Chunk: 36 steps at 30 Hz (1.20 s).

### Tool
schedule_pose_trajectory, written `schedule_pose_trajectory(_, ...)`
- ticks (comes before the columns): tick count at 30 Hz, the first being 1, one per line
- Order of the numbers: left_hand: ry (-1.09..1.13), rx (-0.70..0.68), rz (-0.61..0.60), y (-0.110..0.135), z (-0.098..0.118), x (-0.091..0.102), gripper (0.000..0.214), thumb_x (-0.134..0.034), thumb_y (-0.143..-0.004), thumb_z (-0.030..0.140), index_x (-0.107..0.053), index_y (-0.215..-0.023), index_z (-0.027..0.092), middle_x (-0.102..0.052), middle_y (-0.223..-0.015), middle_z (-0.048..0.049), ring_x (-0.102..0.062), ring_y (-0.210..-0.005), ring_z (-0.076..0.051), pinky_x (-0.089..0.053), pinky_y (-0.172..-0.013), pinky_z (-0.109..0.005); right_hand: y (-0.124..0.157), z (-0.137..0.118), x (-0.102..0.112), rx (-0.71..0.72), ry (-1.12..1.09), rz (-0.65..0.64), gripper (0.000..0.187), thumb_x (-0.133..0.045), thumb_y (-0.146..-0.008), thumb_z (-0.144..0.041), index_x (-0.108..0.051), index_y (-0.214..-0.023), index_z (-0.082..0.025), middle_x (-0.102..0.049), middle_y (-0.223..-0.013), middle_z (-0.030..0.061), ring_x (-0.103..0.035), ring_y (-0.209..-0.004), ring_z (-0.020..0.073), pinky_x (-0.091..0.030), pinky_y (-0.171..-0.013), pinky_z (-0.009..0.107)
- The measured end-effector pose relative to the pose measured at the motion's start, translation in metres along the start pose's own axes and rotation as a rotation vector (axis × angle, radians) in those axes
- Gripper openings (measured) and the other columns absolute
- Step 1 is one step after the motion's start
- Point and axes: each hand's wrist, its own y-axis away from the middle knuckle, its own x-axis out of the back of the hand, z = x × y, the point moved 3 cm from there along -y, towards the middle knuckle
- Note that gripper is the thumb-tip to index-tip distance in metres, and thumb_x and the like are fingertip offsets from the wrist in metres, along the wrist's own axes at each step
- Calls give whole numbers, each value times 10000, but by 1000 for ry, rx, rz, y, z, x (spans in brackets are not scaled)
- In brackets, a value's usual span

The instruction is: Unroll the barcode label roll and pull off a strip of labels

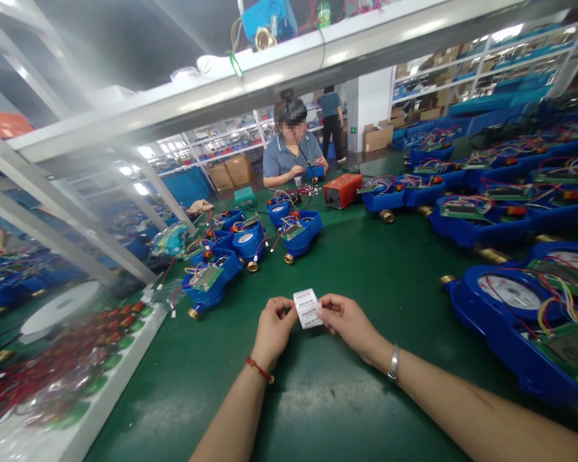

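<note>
My left hand (274,330) and my right hand (347,327) hold a small white barcode label (307,308) between them, pinching its opposite edges above the green work mat (318,410). The label's printing is too small to read. Nearest my right hand, a large blue water meter (505,321) with a brass fitting and loose coloured wires lies on the mat. Ahead and left of my hands stands a blue meter with a circuit board (209,282).
Several more wired blue meters cover the mat ahead and to the right. A seated co-worker (289,151) handles a blue item beyond an orange device (343,190). To the left, a white tray (110,385) holds red wires. A metal shelf beam (221,90) crosses overhead.
</note>
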Motion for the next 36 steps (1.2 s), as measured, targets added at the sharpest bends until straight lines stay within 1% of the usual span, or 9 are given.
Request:
schedule_pose_trajectory(6, -247, -342, 148, 7, 23, 16, 130, -565, -797, 217, -618, -909, 176, -469, -1145, -75, -461, -1010, -225, -350, -920, -367, -4, 0, 9, -28, -167, 52, 427, -701, -687, -477, -546, -873, -125, -508, -714, -12, -398, -580, 65, -300, -500, 182)
schedule_pose_trajectory(10, -494, -451, 78, 12, 27, 22, 244, -529, -774, 84, -624, -959, 211, -450, -1280, -74, -449, -1064, -270, -315, -879, -414, -5, 0, 11, -55, -210, 46, 453, -747, -656, -480, -549, -848, -120, -495, -692, -12, -389, -572, 68, -288, -496, 190)
schedule_pose_trajectory(13, -363, -372, 129, 14, 27, 28, 329, -464, -753, 55, -609, -1004, 210, -470, -1246, -73, -455, -1104, -259, -338, -915, -399, -3, -1, 10, -54, -214, 45, 457, -756, -658, -476, -560, -865, -119, -510, -710, -4, -402, -590, 78, -296, -509, 201)
schedule_pose_trajectory(16, -115, -201, 185, 18, 28, 31, 190, -454, -829, 154, -569, -977, 186, -563, -949, -44, -539, -874, -190, -427, -776, -298, -1, -2, 8, -51, -215, 36, 459, -758, -669, -467, -568, -896, -117, -529, -759, 5, -414, -618, 80, -315, -540, 204)
schedule_pose_trajectory(19, 62, -83, 13, 22, 31, 22, 229, -513, -892, 378, -549, -1018, 190, -547, -732, 12, -521, -611, -137, -426, -538, -218, 0, -5, 5, -40, -216, 7, 454, -758, -671, -474, -583, -895, -120, -518, -751, -8, -397, -605, 71, -317, -556, 208)
schedule_pose_trajectory(22, 208, -11, -123, 26, 33, 9, 380, -575, -857, 467, -546, -1105, 181, -591, -830, -2, -554, -570, -123, -472, -476, -205, 2, -7, 0, -20, -190, -19, 409, -736, -698, -463, -602, -894, -130, -514, -730, -17, -392, -588, 72, -309, -552, 217)
schedule_pose_trajectory(25, 315, 12, -141, 26, 32, 2, 397, -603, -836, 438, -567, -1112, 155, -617, -991, -41, -606, -658, -129, -537, -565, -212, 4, -6, -4, -10, -142, -38, 364, -717, -721, -432, -617, -891, -126, -525, -728, -11, -401, -590, 79, -315, -551, 226)
schedule_pose_trajectory(30, 425, -22, -128, 24, 31, 0, 326, -630, -820, 329, -597, -1081, 137, -641, -1038, -51, -627, -836, -141, -525, -744, -197, 6, -4, -4, 4, -124, 12, 380, -706, -727, -438, -561, -936, -156, -546, -838, 8, -498, -720, 122, -423, -634, 247)
schedule_pose_trajectory(36, 490, -32, -133, 25, 33, -4, 377, -667, -765, 289, -571, -1085, 115, -623, -1119, -84, -603, -1023, -187, -498, -904, -237, 4, -5, -1, 66, -52, 57, 405, -681, -751, -513, -611, -931, -157, -570, -934, 38, -501, -779, 143, -415, -686, 272)
